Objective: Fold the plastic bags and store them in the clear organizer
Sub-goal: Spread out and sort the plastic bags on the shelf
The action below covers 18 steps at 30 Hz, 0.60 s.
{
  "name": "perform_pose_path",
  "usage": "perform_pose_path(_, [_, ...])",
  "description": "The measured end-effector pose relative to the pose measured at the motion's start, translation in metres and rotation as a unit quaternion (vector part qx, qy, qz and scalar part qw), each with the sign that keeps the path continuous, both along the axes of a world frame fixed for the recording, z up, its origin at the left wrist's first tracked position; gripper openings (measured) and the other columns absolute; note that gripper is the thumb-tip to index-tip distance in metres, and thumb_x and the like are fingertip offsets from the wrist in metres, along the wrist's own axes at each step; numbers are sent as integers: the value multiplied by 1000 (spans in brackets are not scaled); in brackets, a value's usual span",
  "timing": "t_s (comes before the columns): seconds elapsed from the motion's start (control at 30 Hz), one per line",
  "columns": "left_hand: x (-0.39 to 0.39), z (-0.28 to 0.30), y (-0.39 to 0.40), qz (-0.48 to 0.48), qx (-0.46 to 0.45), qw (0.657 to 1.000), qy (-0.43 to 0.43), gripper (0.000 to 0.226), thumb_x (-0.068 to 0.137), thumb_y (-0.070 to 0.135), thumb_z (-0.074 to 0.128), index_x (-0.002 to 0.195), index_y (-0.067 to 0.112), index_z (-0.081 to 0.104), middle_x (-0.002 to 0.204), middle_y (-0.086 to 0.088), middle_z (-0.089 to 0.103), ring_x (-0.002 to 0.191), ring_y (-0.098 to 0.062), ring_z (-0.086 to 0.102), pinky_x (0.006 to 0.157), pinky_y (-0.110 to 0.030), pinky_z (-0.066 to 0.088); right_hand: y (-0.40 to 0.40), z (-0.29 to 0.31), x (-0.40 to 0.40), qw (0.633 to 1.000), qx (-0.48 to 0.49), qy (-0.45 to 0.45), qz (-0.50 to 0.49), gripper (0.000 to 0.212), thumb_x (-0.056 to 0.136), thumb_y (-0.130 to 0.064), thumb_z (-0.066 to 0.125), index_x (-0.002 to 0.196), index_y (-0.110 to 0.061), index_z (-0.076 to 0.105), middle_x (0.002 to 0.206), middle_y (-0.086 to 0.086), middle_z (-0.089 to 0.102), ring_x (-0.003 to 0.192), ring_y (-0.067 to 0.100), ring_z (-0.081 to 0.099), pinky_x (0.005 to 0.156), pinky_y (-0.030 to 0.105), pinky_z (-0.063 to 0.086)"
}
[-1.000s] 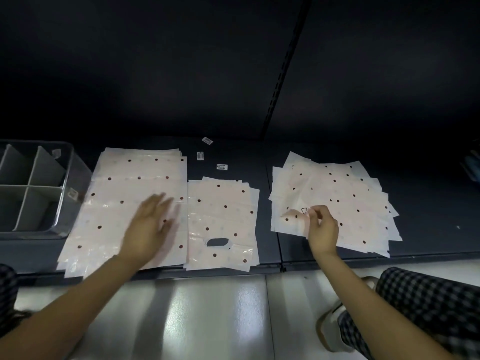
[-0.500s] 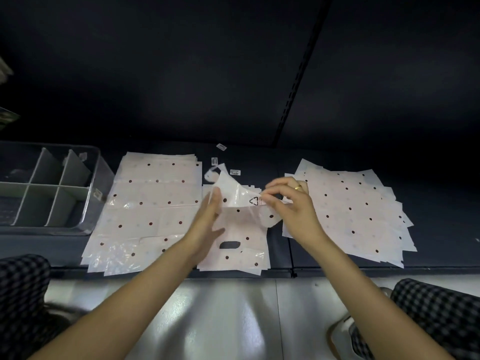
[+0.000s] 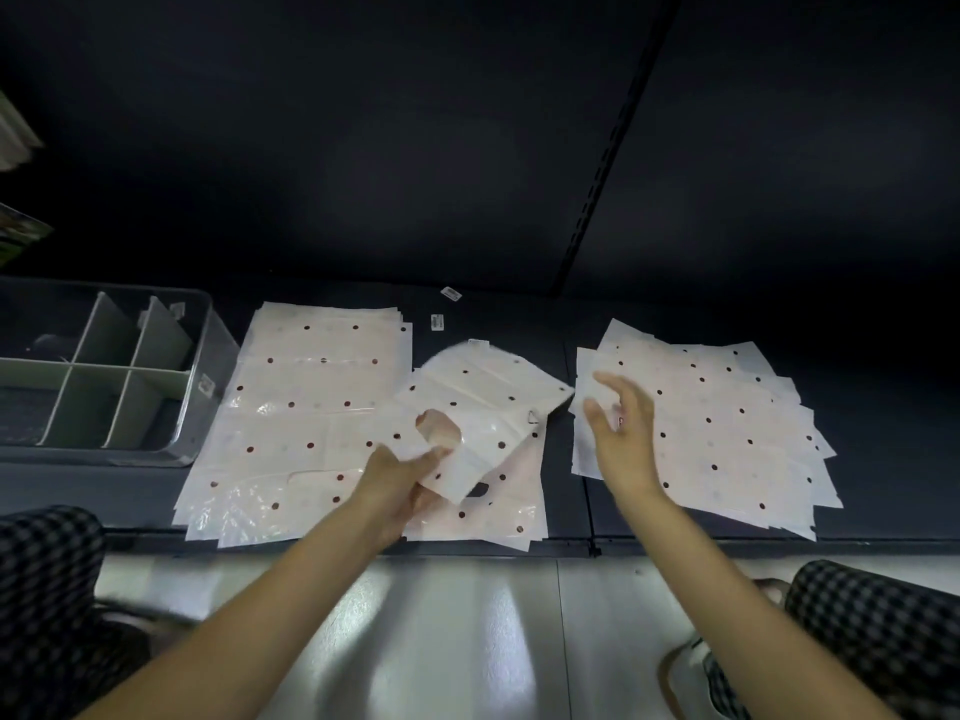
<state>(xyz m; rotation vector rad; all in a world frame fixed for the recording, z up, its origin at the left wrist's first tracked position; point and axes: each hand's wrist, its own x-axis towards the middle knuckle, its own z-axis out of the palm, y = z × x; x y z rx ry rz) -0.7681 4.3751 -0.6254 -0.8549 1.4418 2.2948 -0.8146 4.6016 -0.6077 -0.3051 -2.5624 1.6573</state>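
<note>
Right now your left hand (image 3: 402, 488) grips a single polka-dot plastic bag (image 3: 485, 407) by its near edge, thumb on top and fingers curled beneath, with the bag's oval handle cut-out just beyond your thumb; through that hole some of your fingers show. The bag is raised off the shelf and tilted, its far corner reaching toward the right. Your right hand (image 3: 621, 433) holds nothing: its fingers are spread and loosely bent, apart from the bag's right corner and hovering over the left edge of the right-hand stack of bags (image 3: 727, 423). Directly under the lifted bag lies the middle stack of bags (image 3: 498, 511), handle hole toward you, its near edge at the shelf's front lip. Just beside it to the left lies the larger left stack of bags (image 3: 306, 407), flat and glossy in places. Left of that stack, touching or nearly touching it, sits the clear organizer (image 3: 200, 356), split by grey dividers into compartments; no bags show in the compartments you can see. All of this rests on a dark shelf (image 3: 883, 407), with three small white labels (image 3: 437, 322) behind the middle stack, one of them half hidden by the lifted bag. Your checked trouser knees (image 3: 883, 626) frame the pale floor (image 3: 467, 641) below.
</note>
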Motion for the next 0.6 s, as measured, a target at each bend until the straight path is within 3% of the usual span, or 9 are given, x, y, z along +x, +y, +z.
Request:
perform_pose_path(0.07, [15,-13,16,28,-3,998,-50,28,90,-4,55,117,-9,53,113,-22,63,94,-33,65,64,-33,60,-12,-22,11,978,-113,-166,-62,37,96,-22,50,133,-20,43,138,5,39,113,19,46,84,33,50])
perform_pose_path(0.13, [25,-21,28,41,28,996,-78,19,92,-5,51,110,-11,52,111,-20,62,101,-40,62,59,-29,59,-26,-35,22,954,-167,-239,-67,40,96,-24,49,134,-16,38,121,4,50,94,17,55,77,30,52])
perform_pose_path(0.2, [31,-18,38,44,52,994,-84,16,94,-3,50,109,-5,55,109,-18,64,101,-38,63,60,-25,59,-37,-42,30,953,-176,-245,-34,37,96,-24,51,130,-17,40,104,-2,57,83,16,61,74,31,54])
perform_pose_path(0.27, [36,-17,44,31,75,995,-62,18,95,-1,49,110,5,56,107,-15,68,96,-31,67,66,-26,59,-42,-46,35,961,-136,-239,13,39,94,-22,56,130,-19,41,105,0,59,93,20,62,83,39,54])
perform_pose_path(0.33, [38,-16,44,-24,87,995,-45,17,95,4,52,111,7,57,103,-15,70,92,-28,69,70,-28,59,-44,-45,36,968,-90,-230,45,43,90,-12,60,129,-20,45,112,4,57,101,19,58,88,37,51])
perform_pose_path(0.4, [34,-11,39,-121,5,991,-51,23,92,20,60,102,0,63,92,-17,72,83,-26,71,70,-30,58,-41,-44,33,974,-65,-210,50,43,86,-1,60,124,-19,51,118,5,58,101,19,57,90,33,49])
perform_pose_path(0.47, [23,-11,28,-149,-166,973,-57,37,89,38,61,78,3,66,73,-12,72,62,-22,65,64,-29,52,-35,-43,28,981,-27,-185,46,41,84,3,58,120,-17,55,119,5,59,97,20,59,89,29,48])
perform_pose_path(0.53, [13,-12,10,-48,-333,941,-48,42,91,44,54,68,10,60,68,-6,67,62,-23,58,63,-29,42,-28,-45,25,985,14,-167,48,40,85,3,57,120,-17,56,120,5,59,95,20,60,86,24,46])
perform_pose_path(0.6, [9,-15,-15,78,-423,903,-9,35,93,42,52,74,13,52,77,-5,61,78,-29,57,67,-31,35,-24,-48,24,984,45,-160,66,40,86,1,58,122,-17,55,122,5,56,91,19,59,84,22,45])
